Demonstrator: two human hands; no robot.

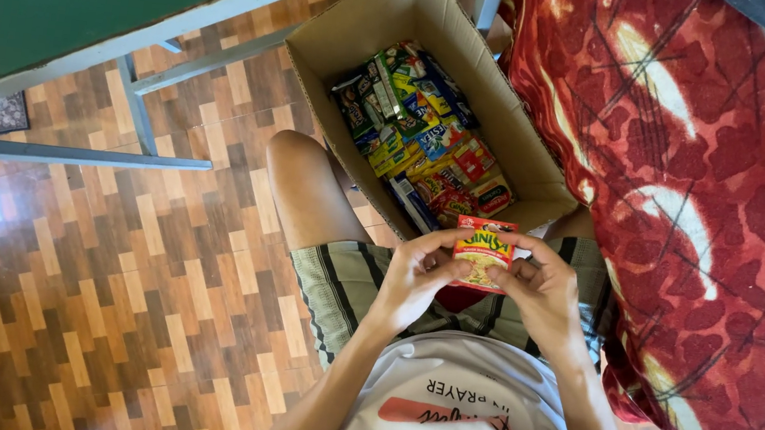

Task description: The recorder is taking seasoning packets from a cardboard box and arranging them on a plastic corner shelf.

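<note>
Two hands grasp one small red-and-yellow packet (483, 253) just in front of the box (346, 40): the left hand (416, 277) pinches its left edge, the right hand (543, 291) its right. Inside the box lie packed sachets (418, 127), green and blue at the far end, red nearest the packet.

Left hand (416, 276), right hand (544, 288) raised together, fingers curled, grip closed.
</note>
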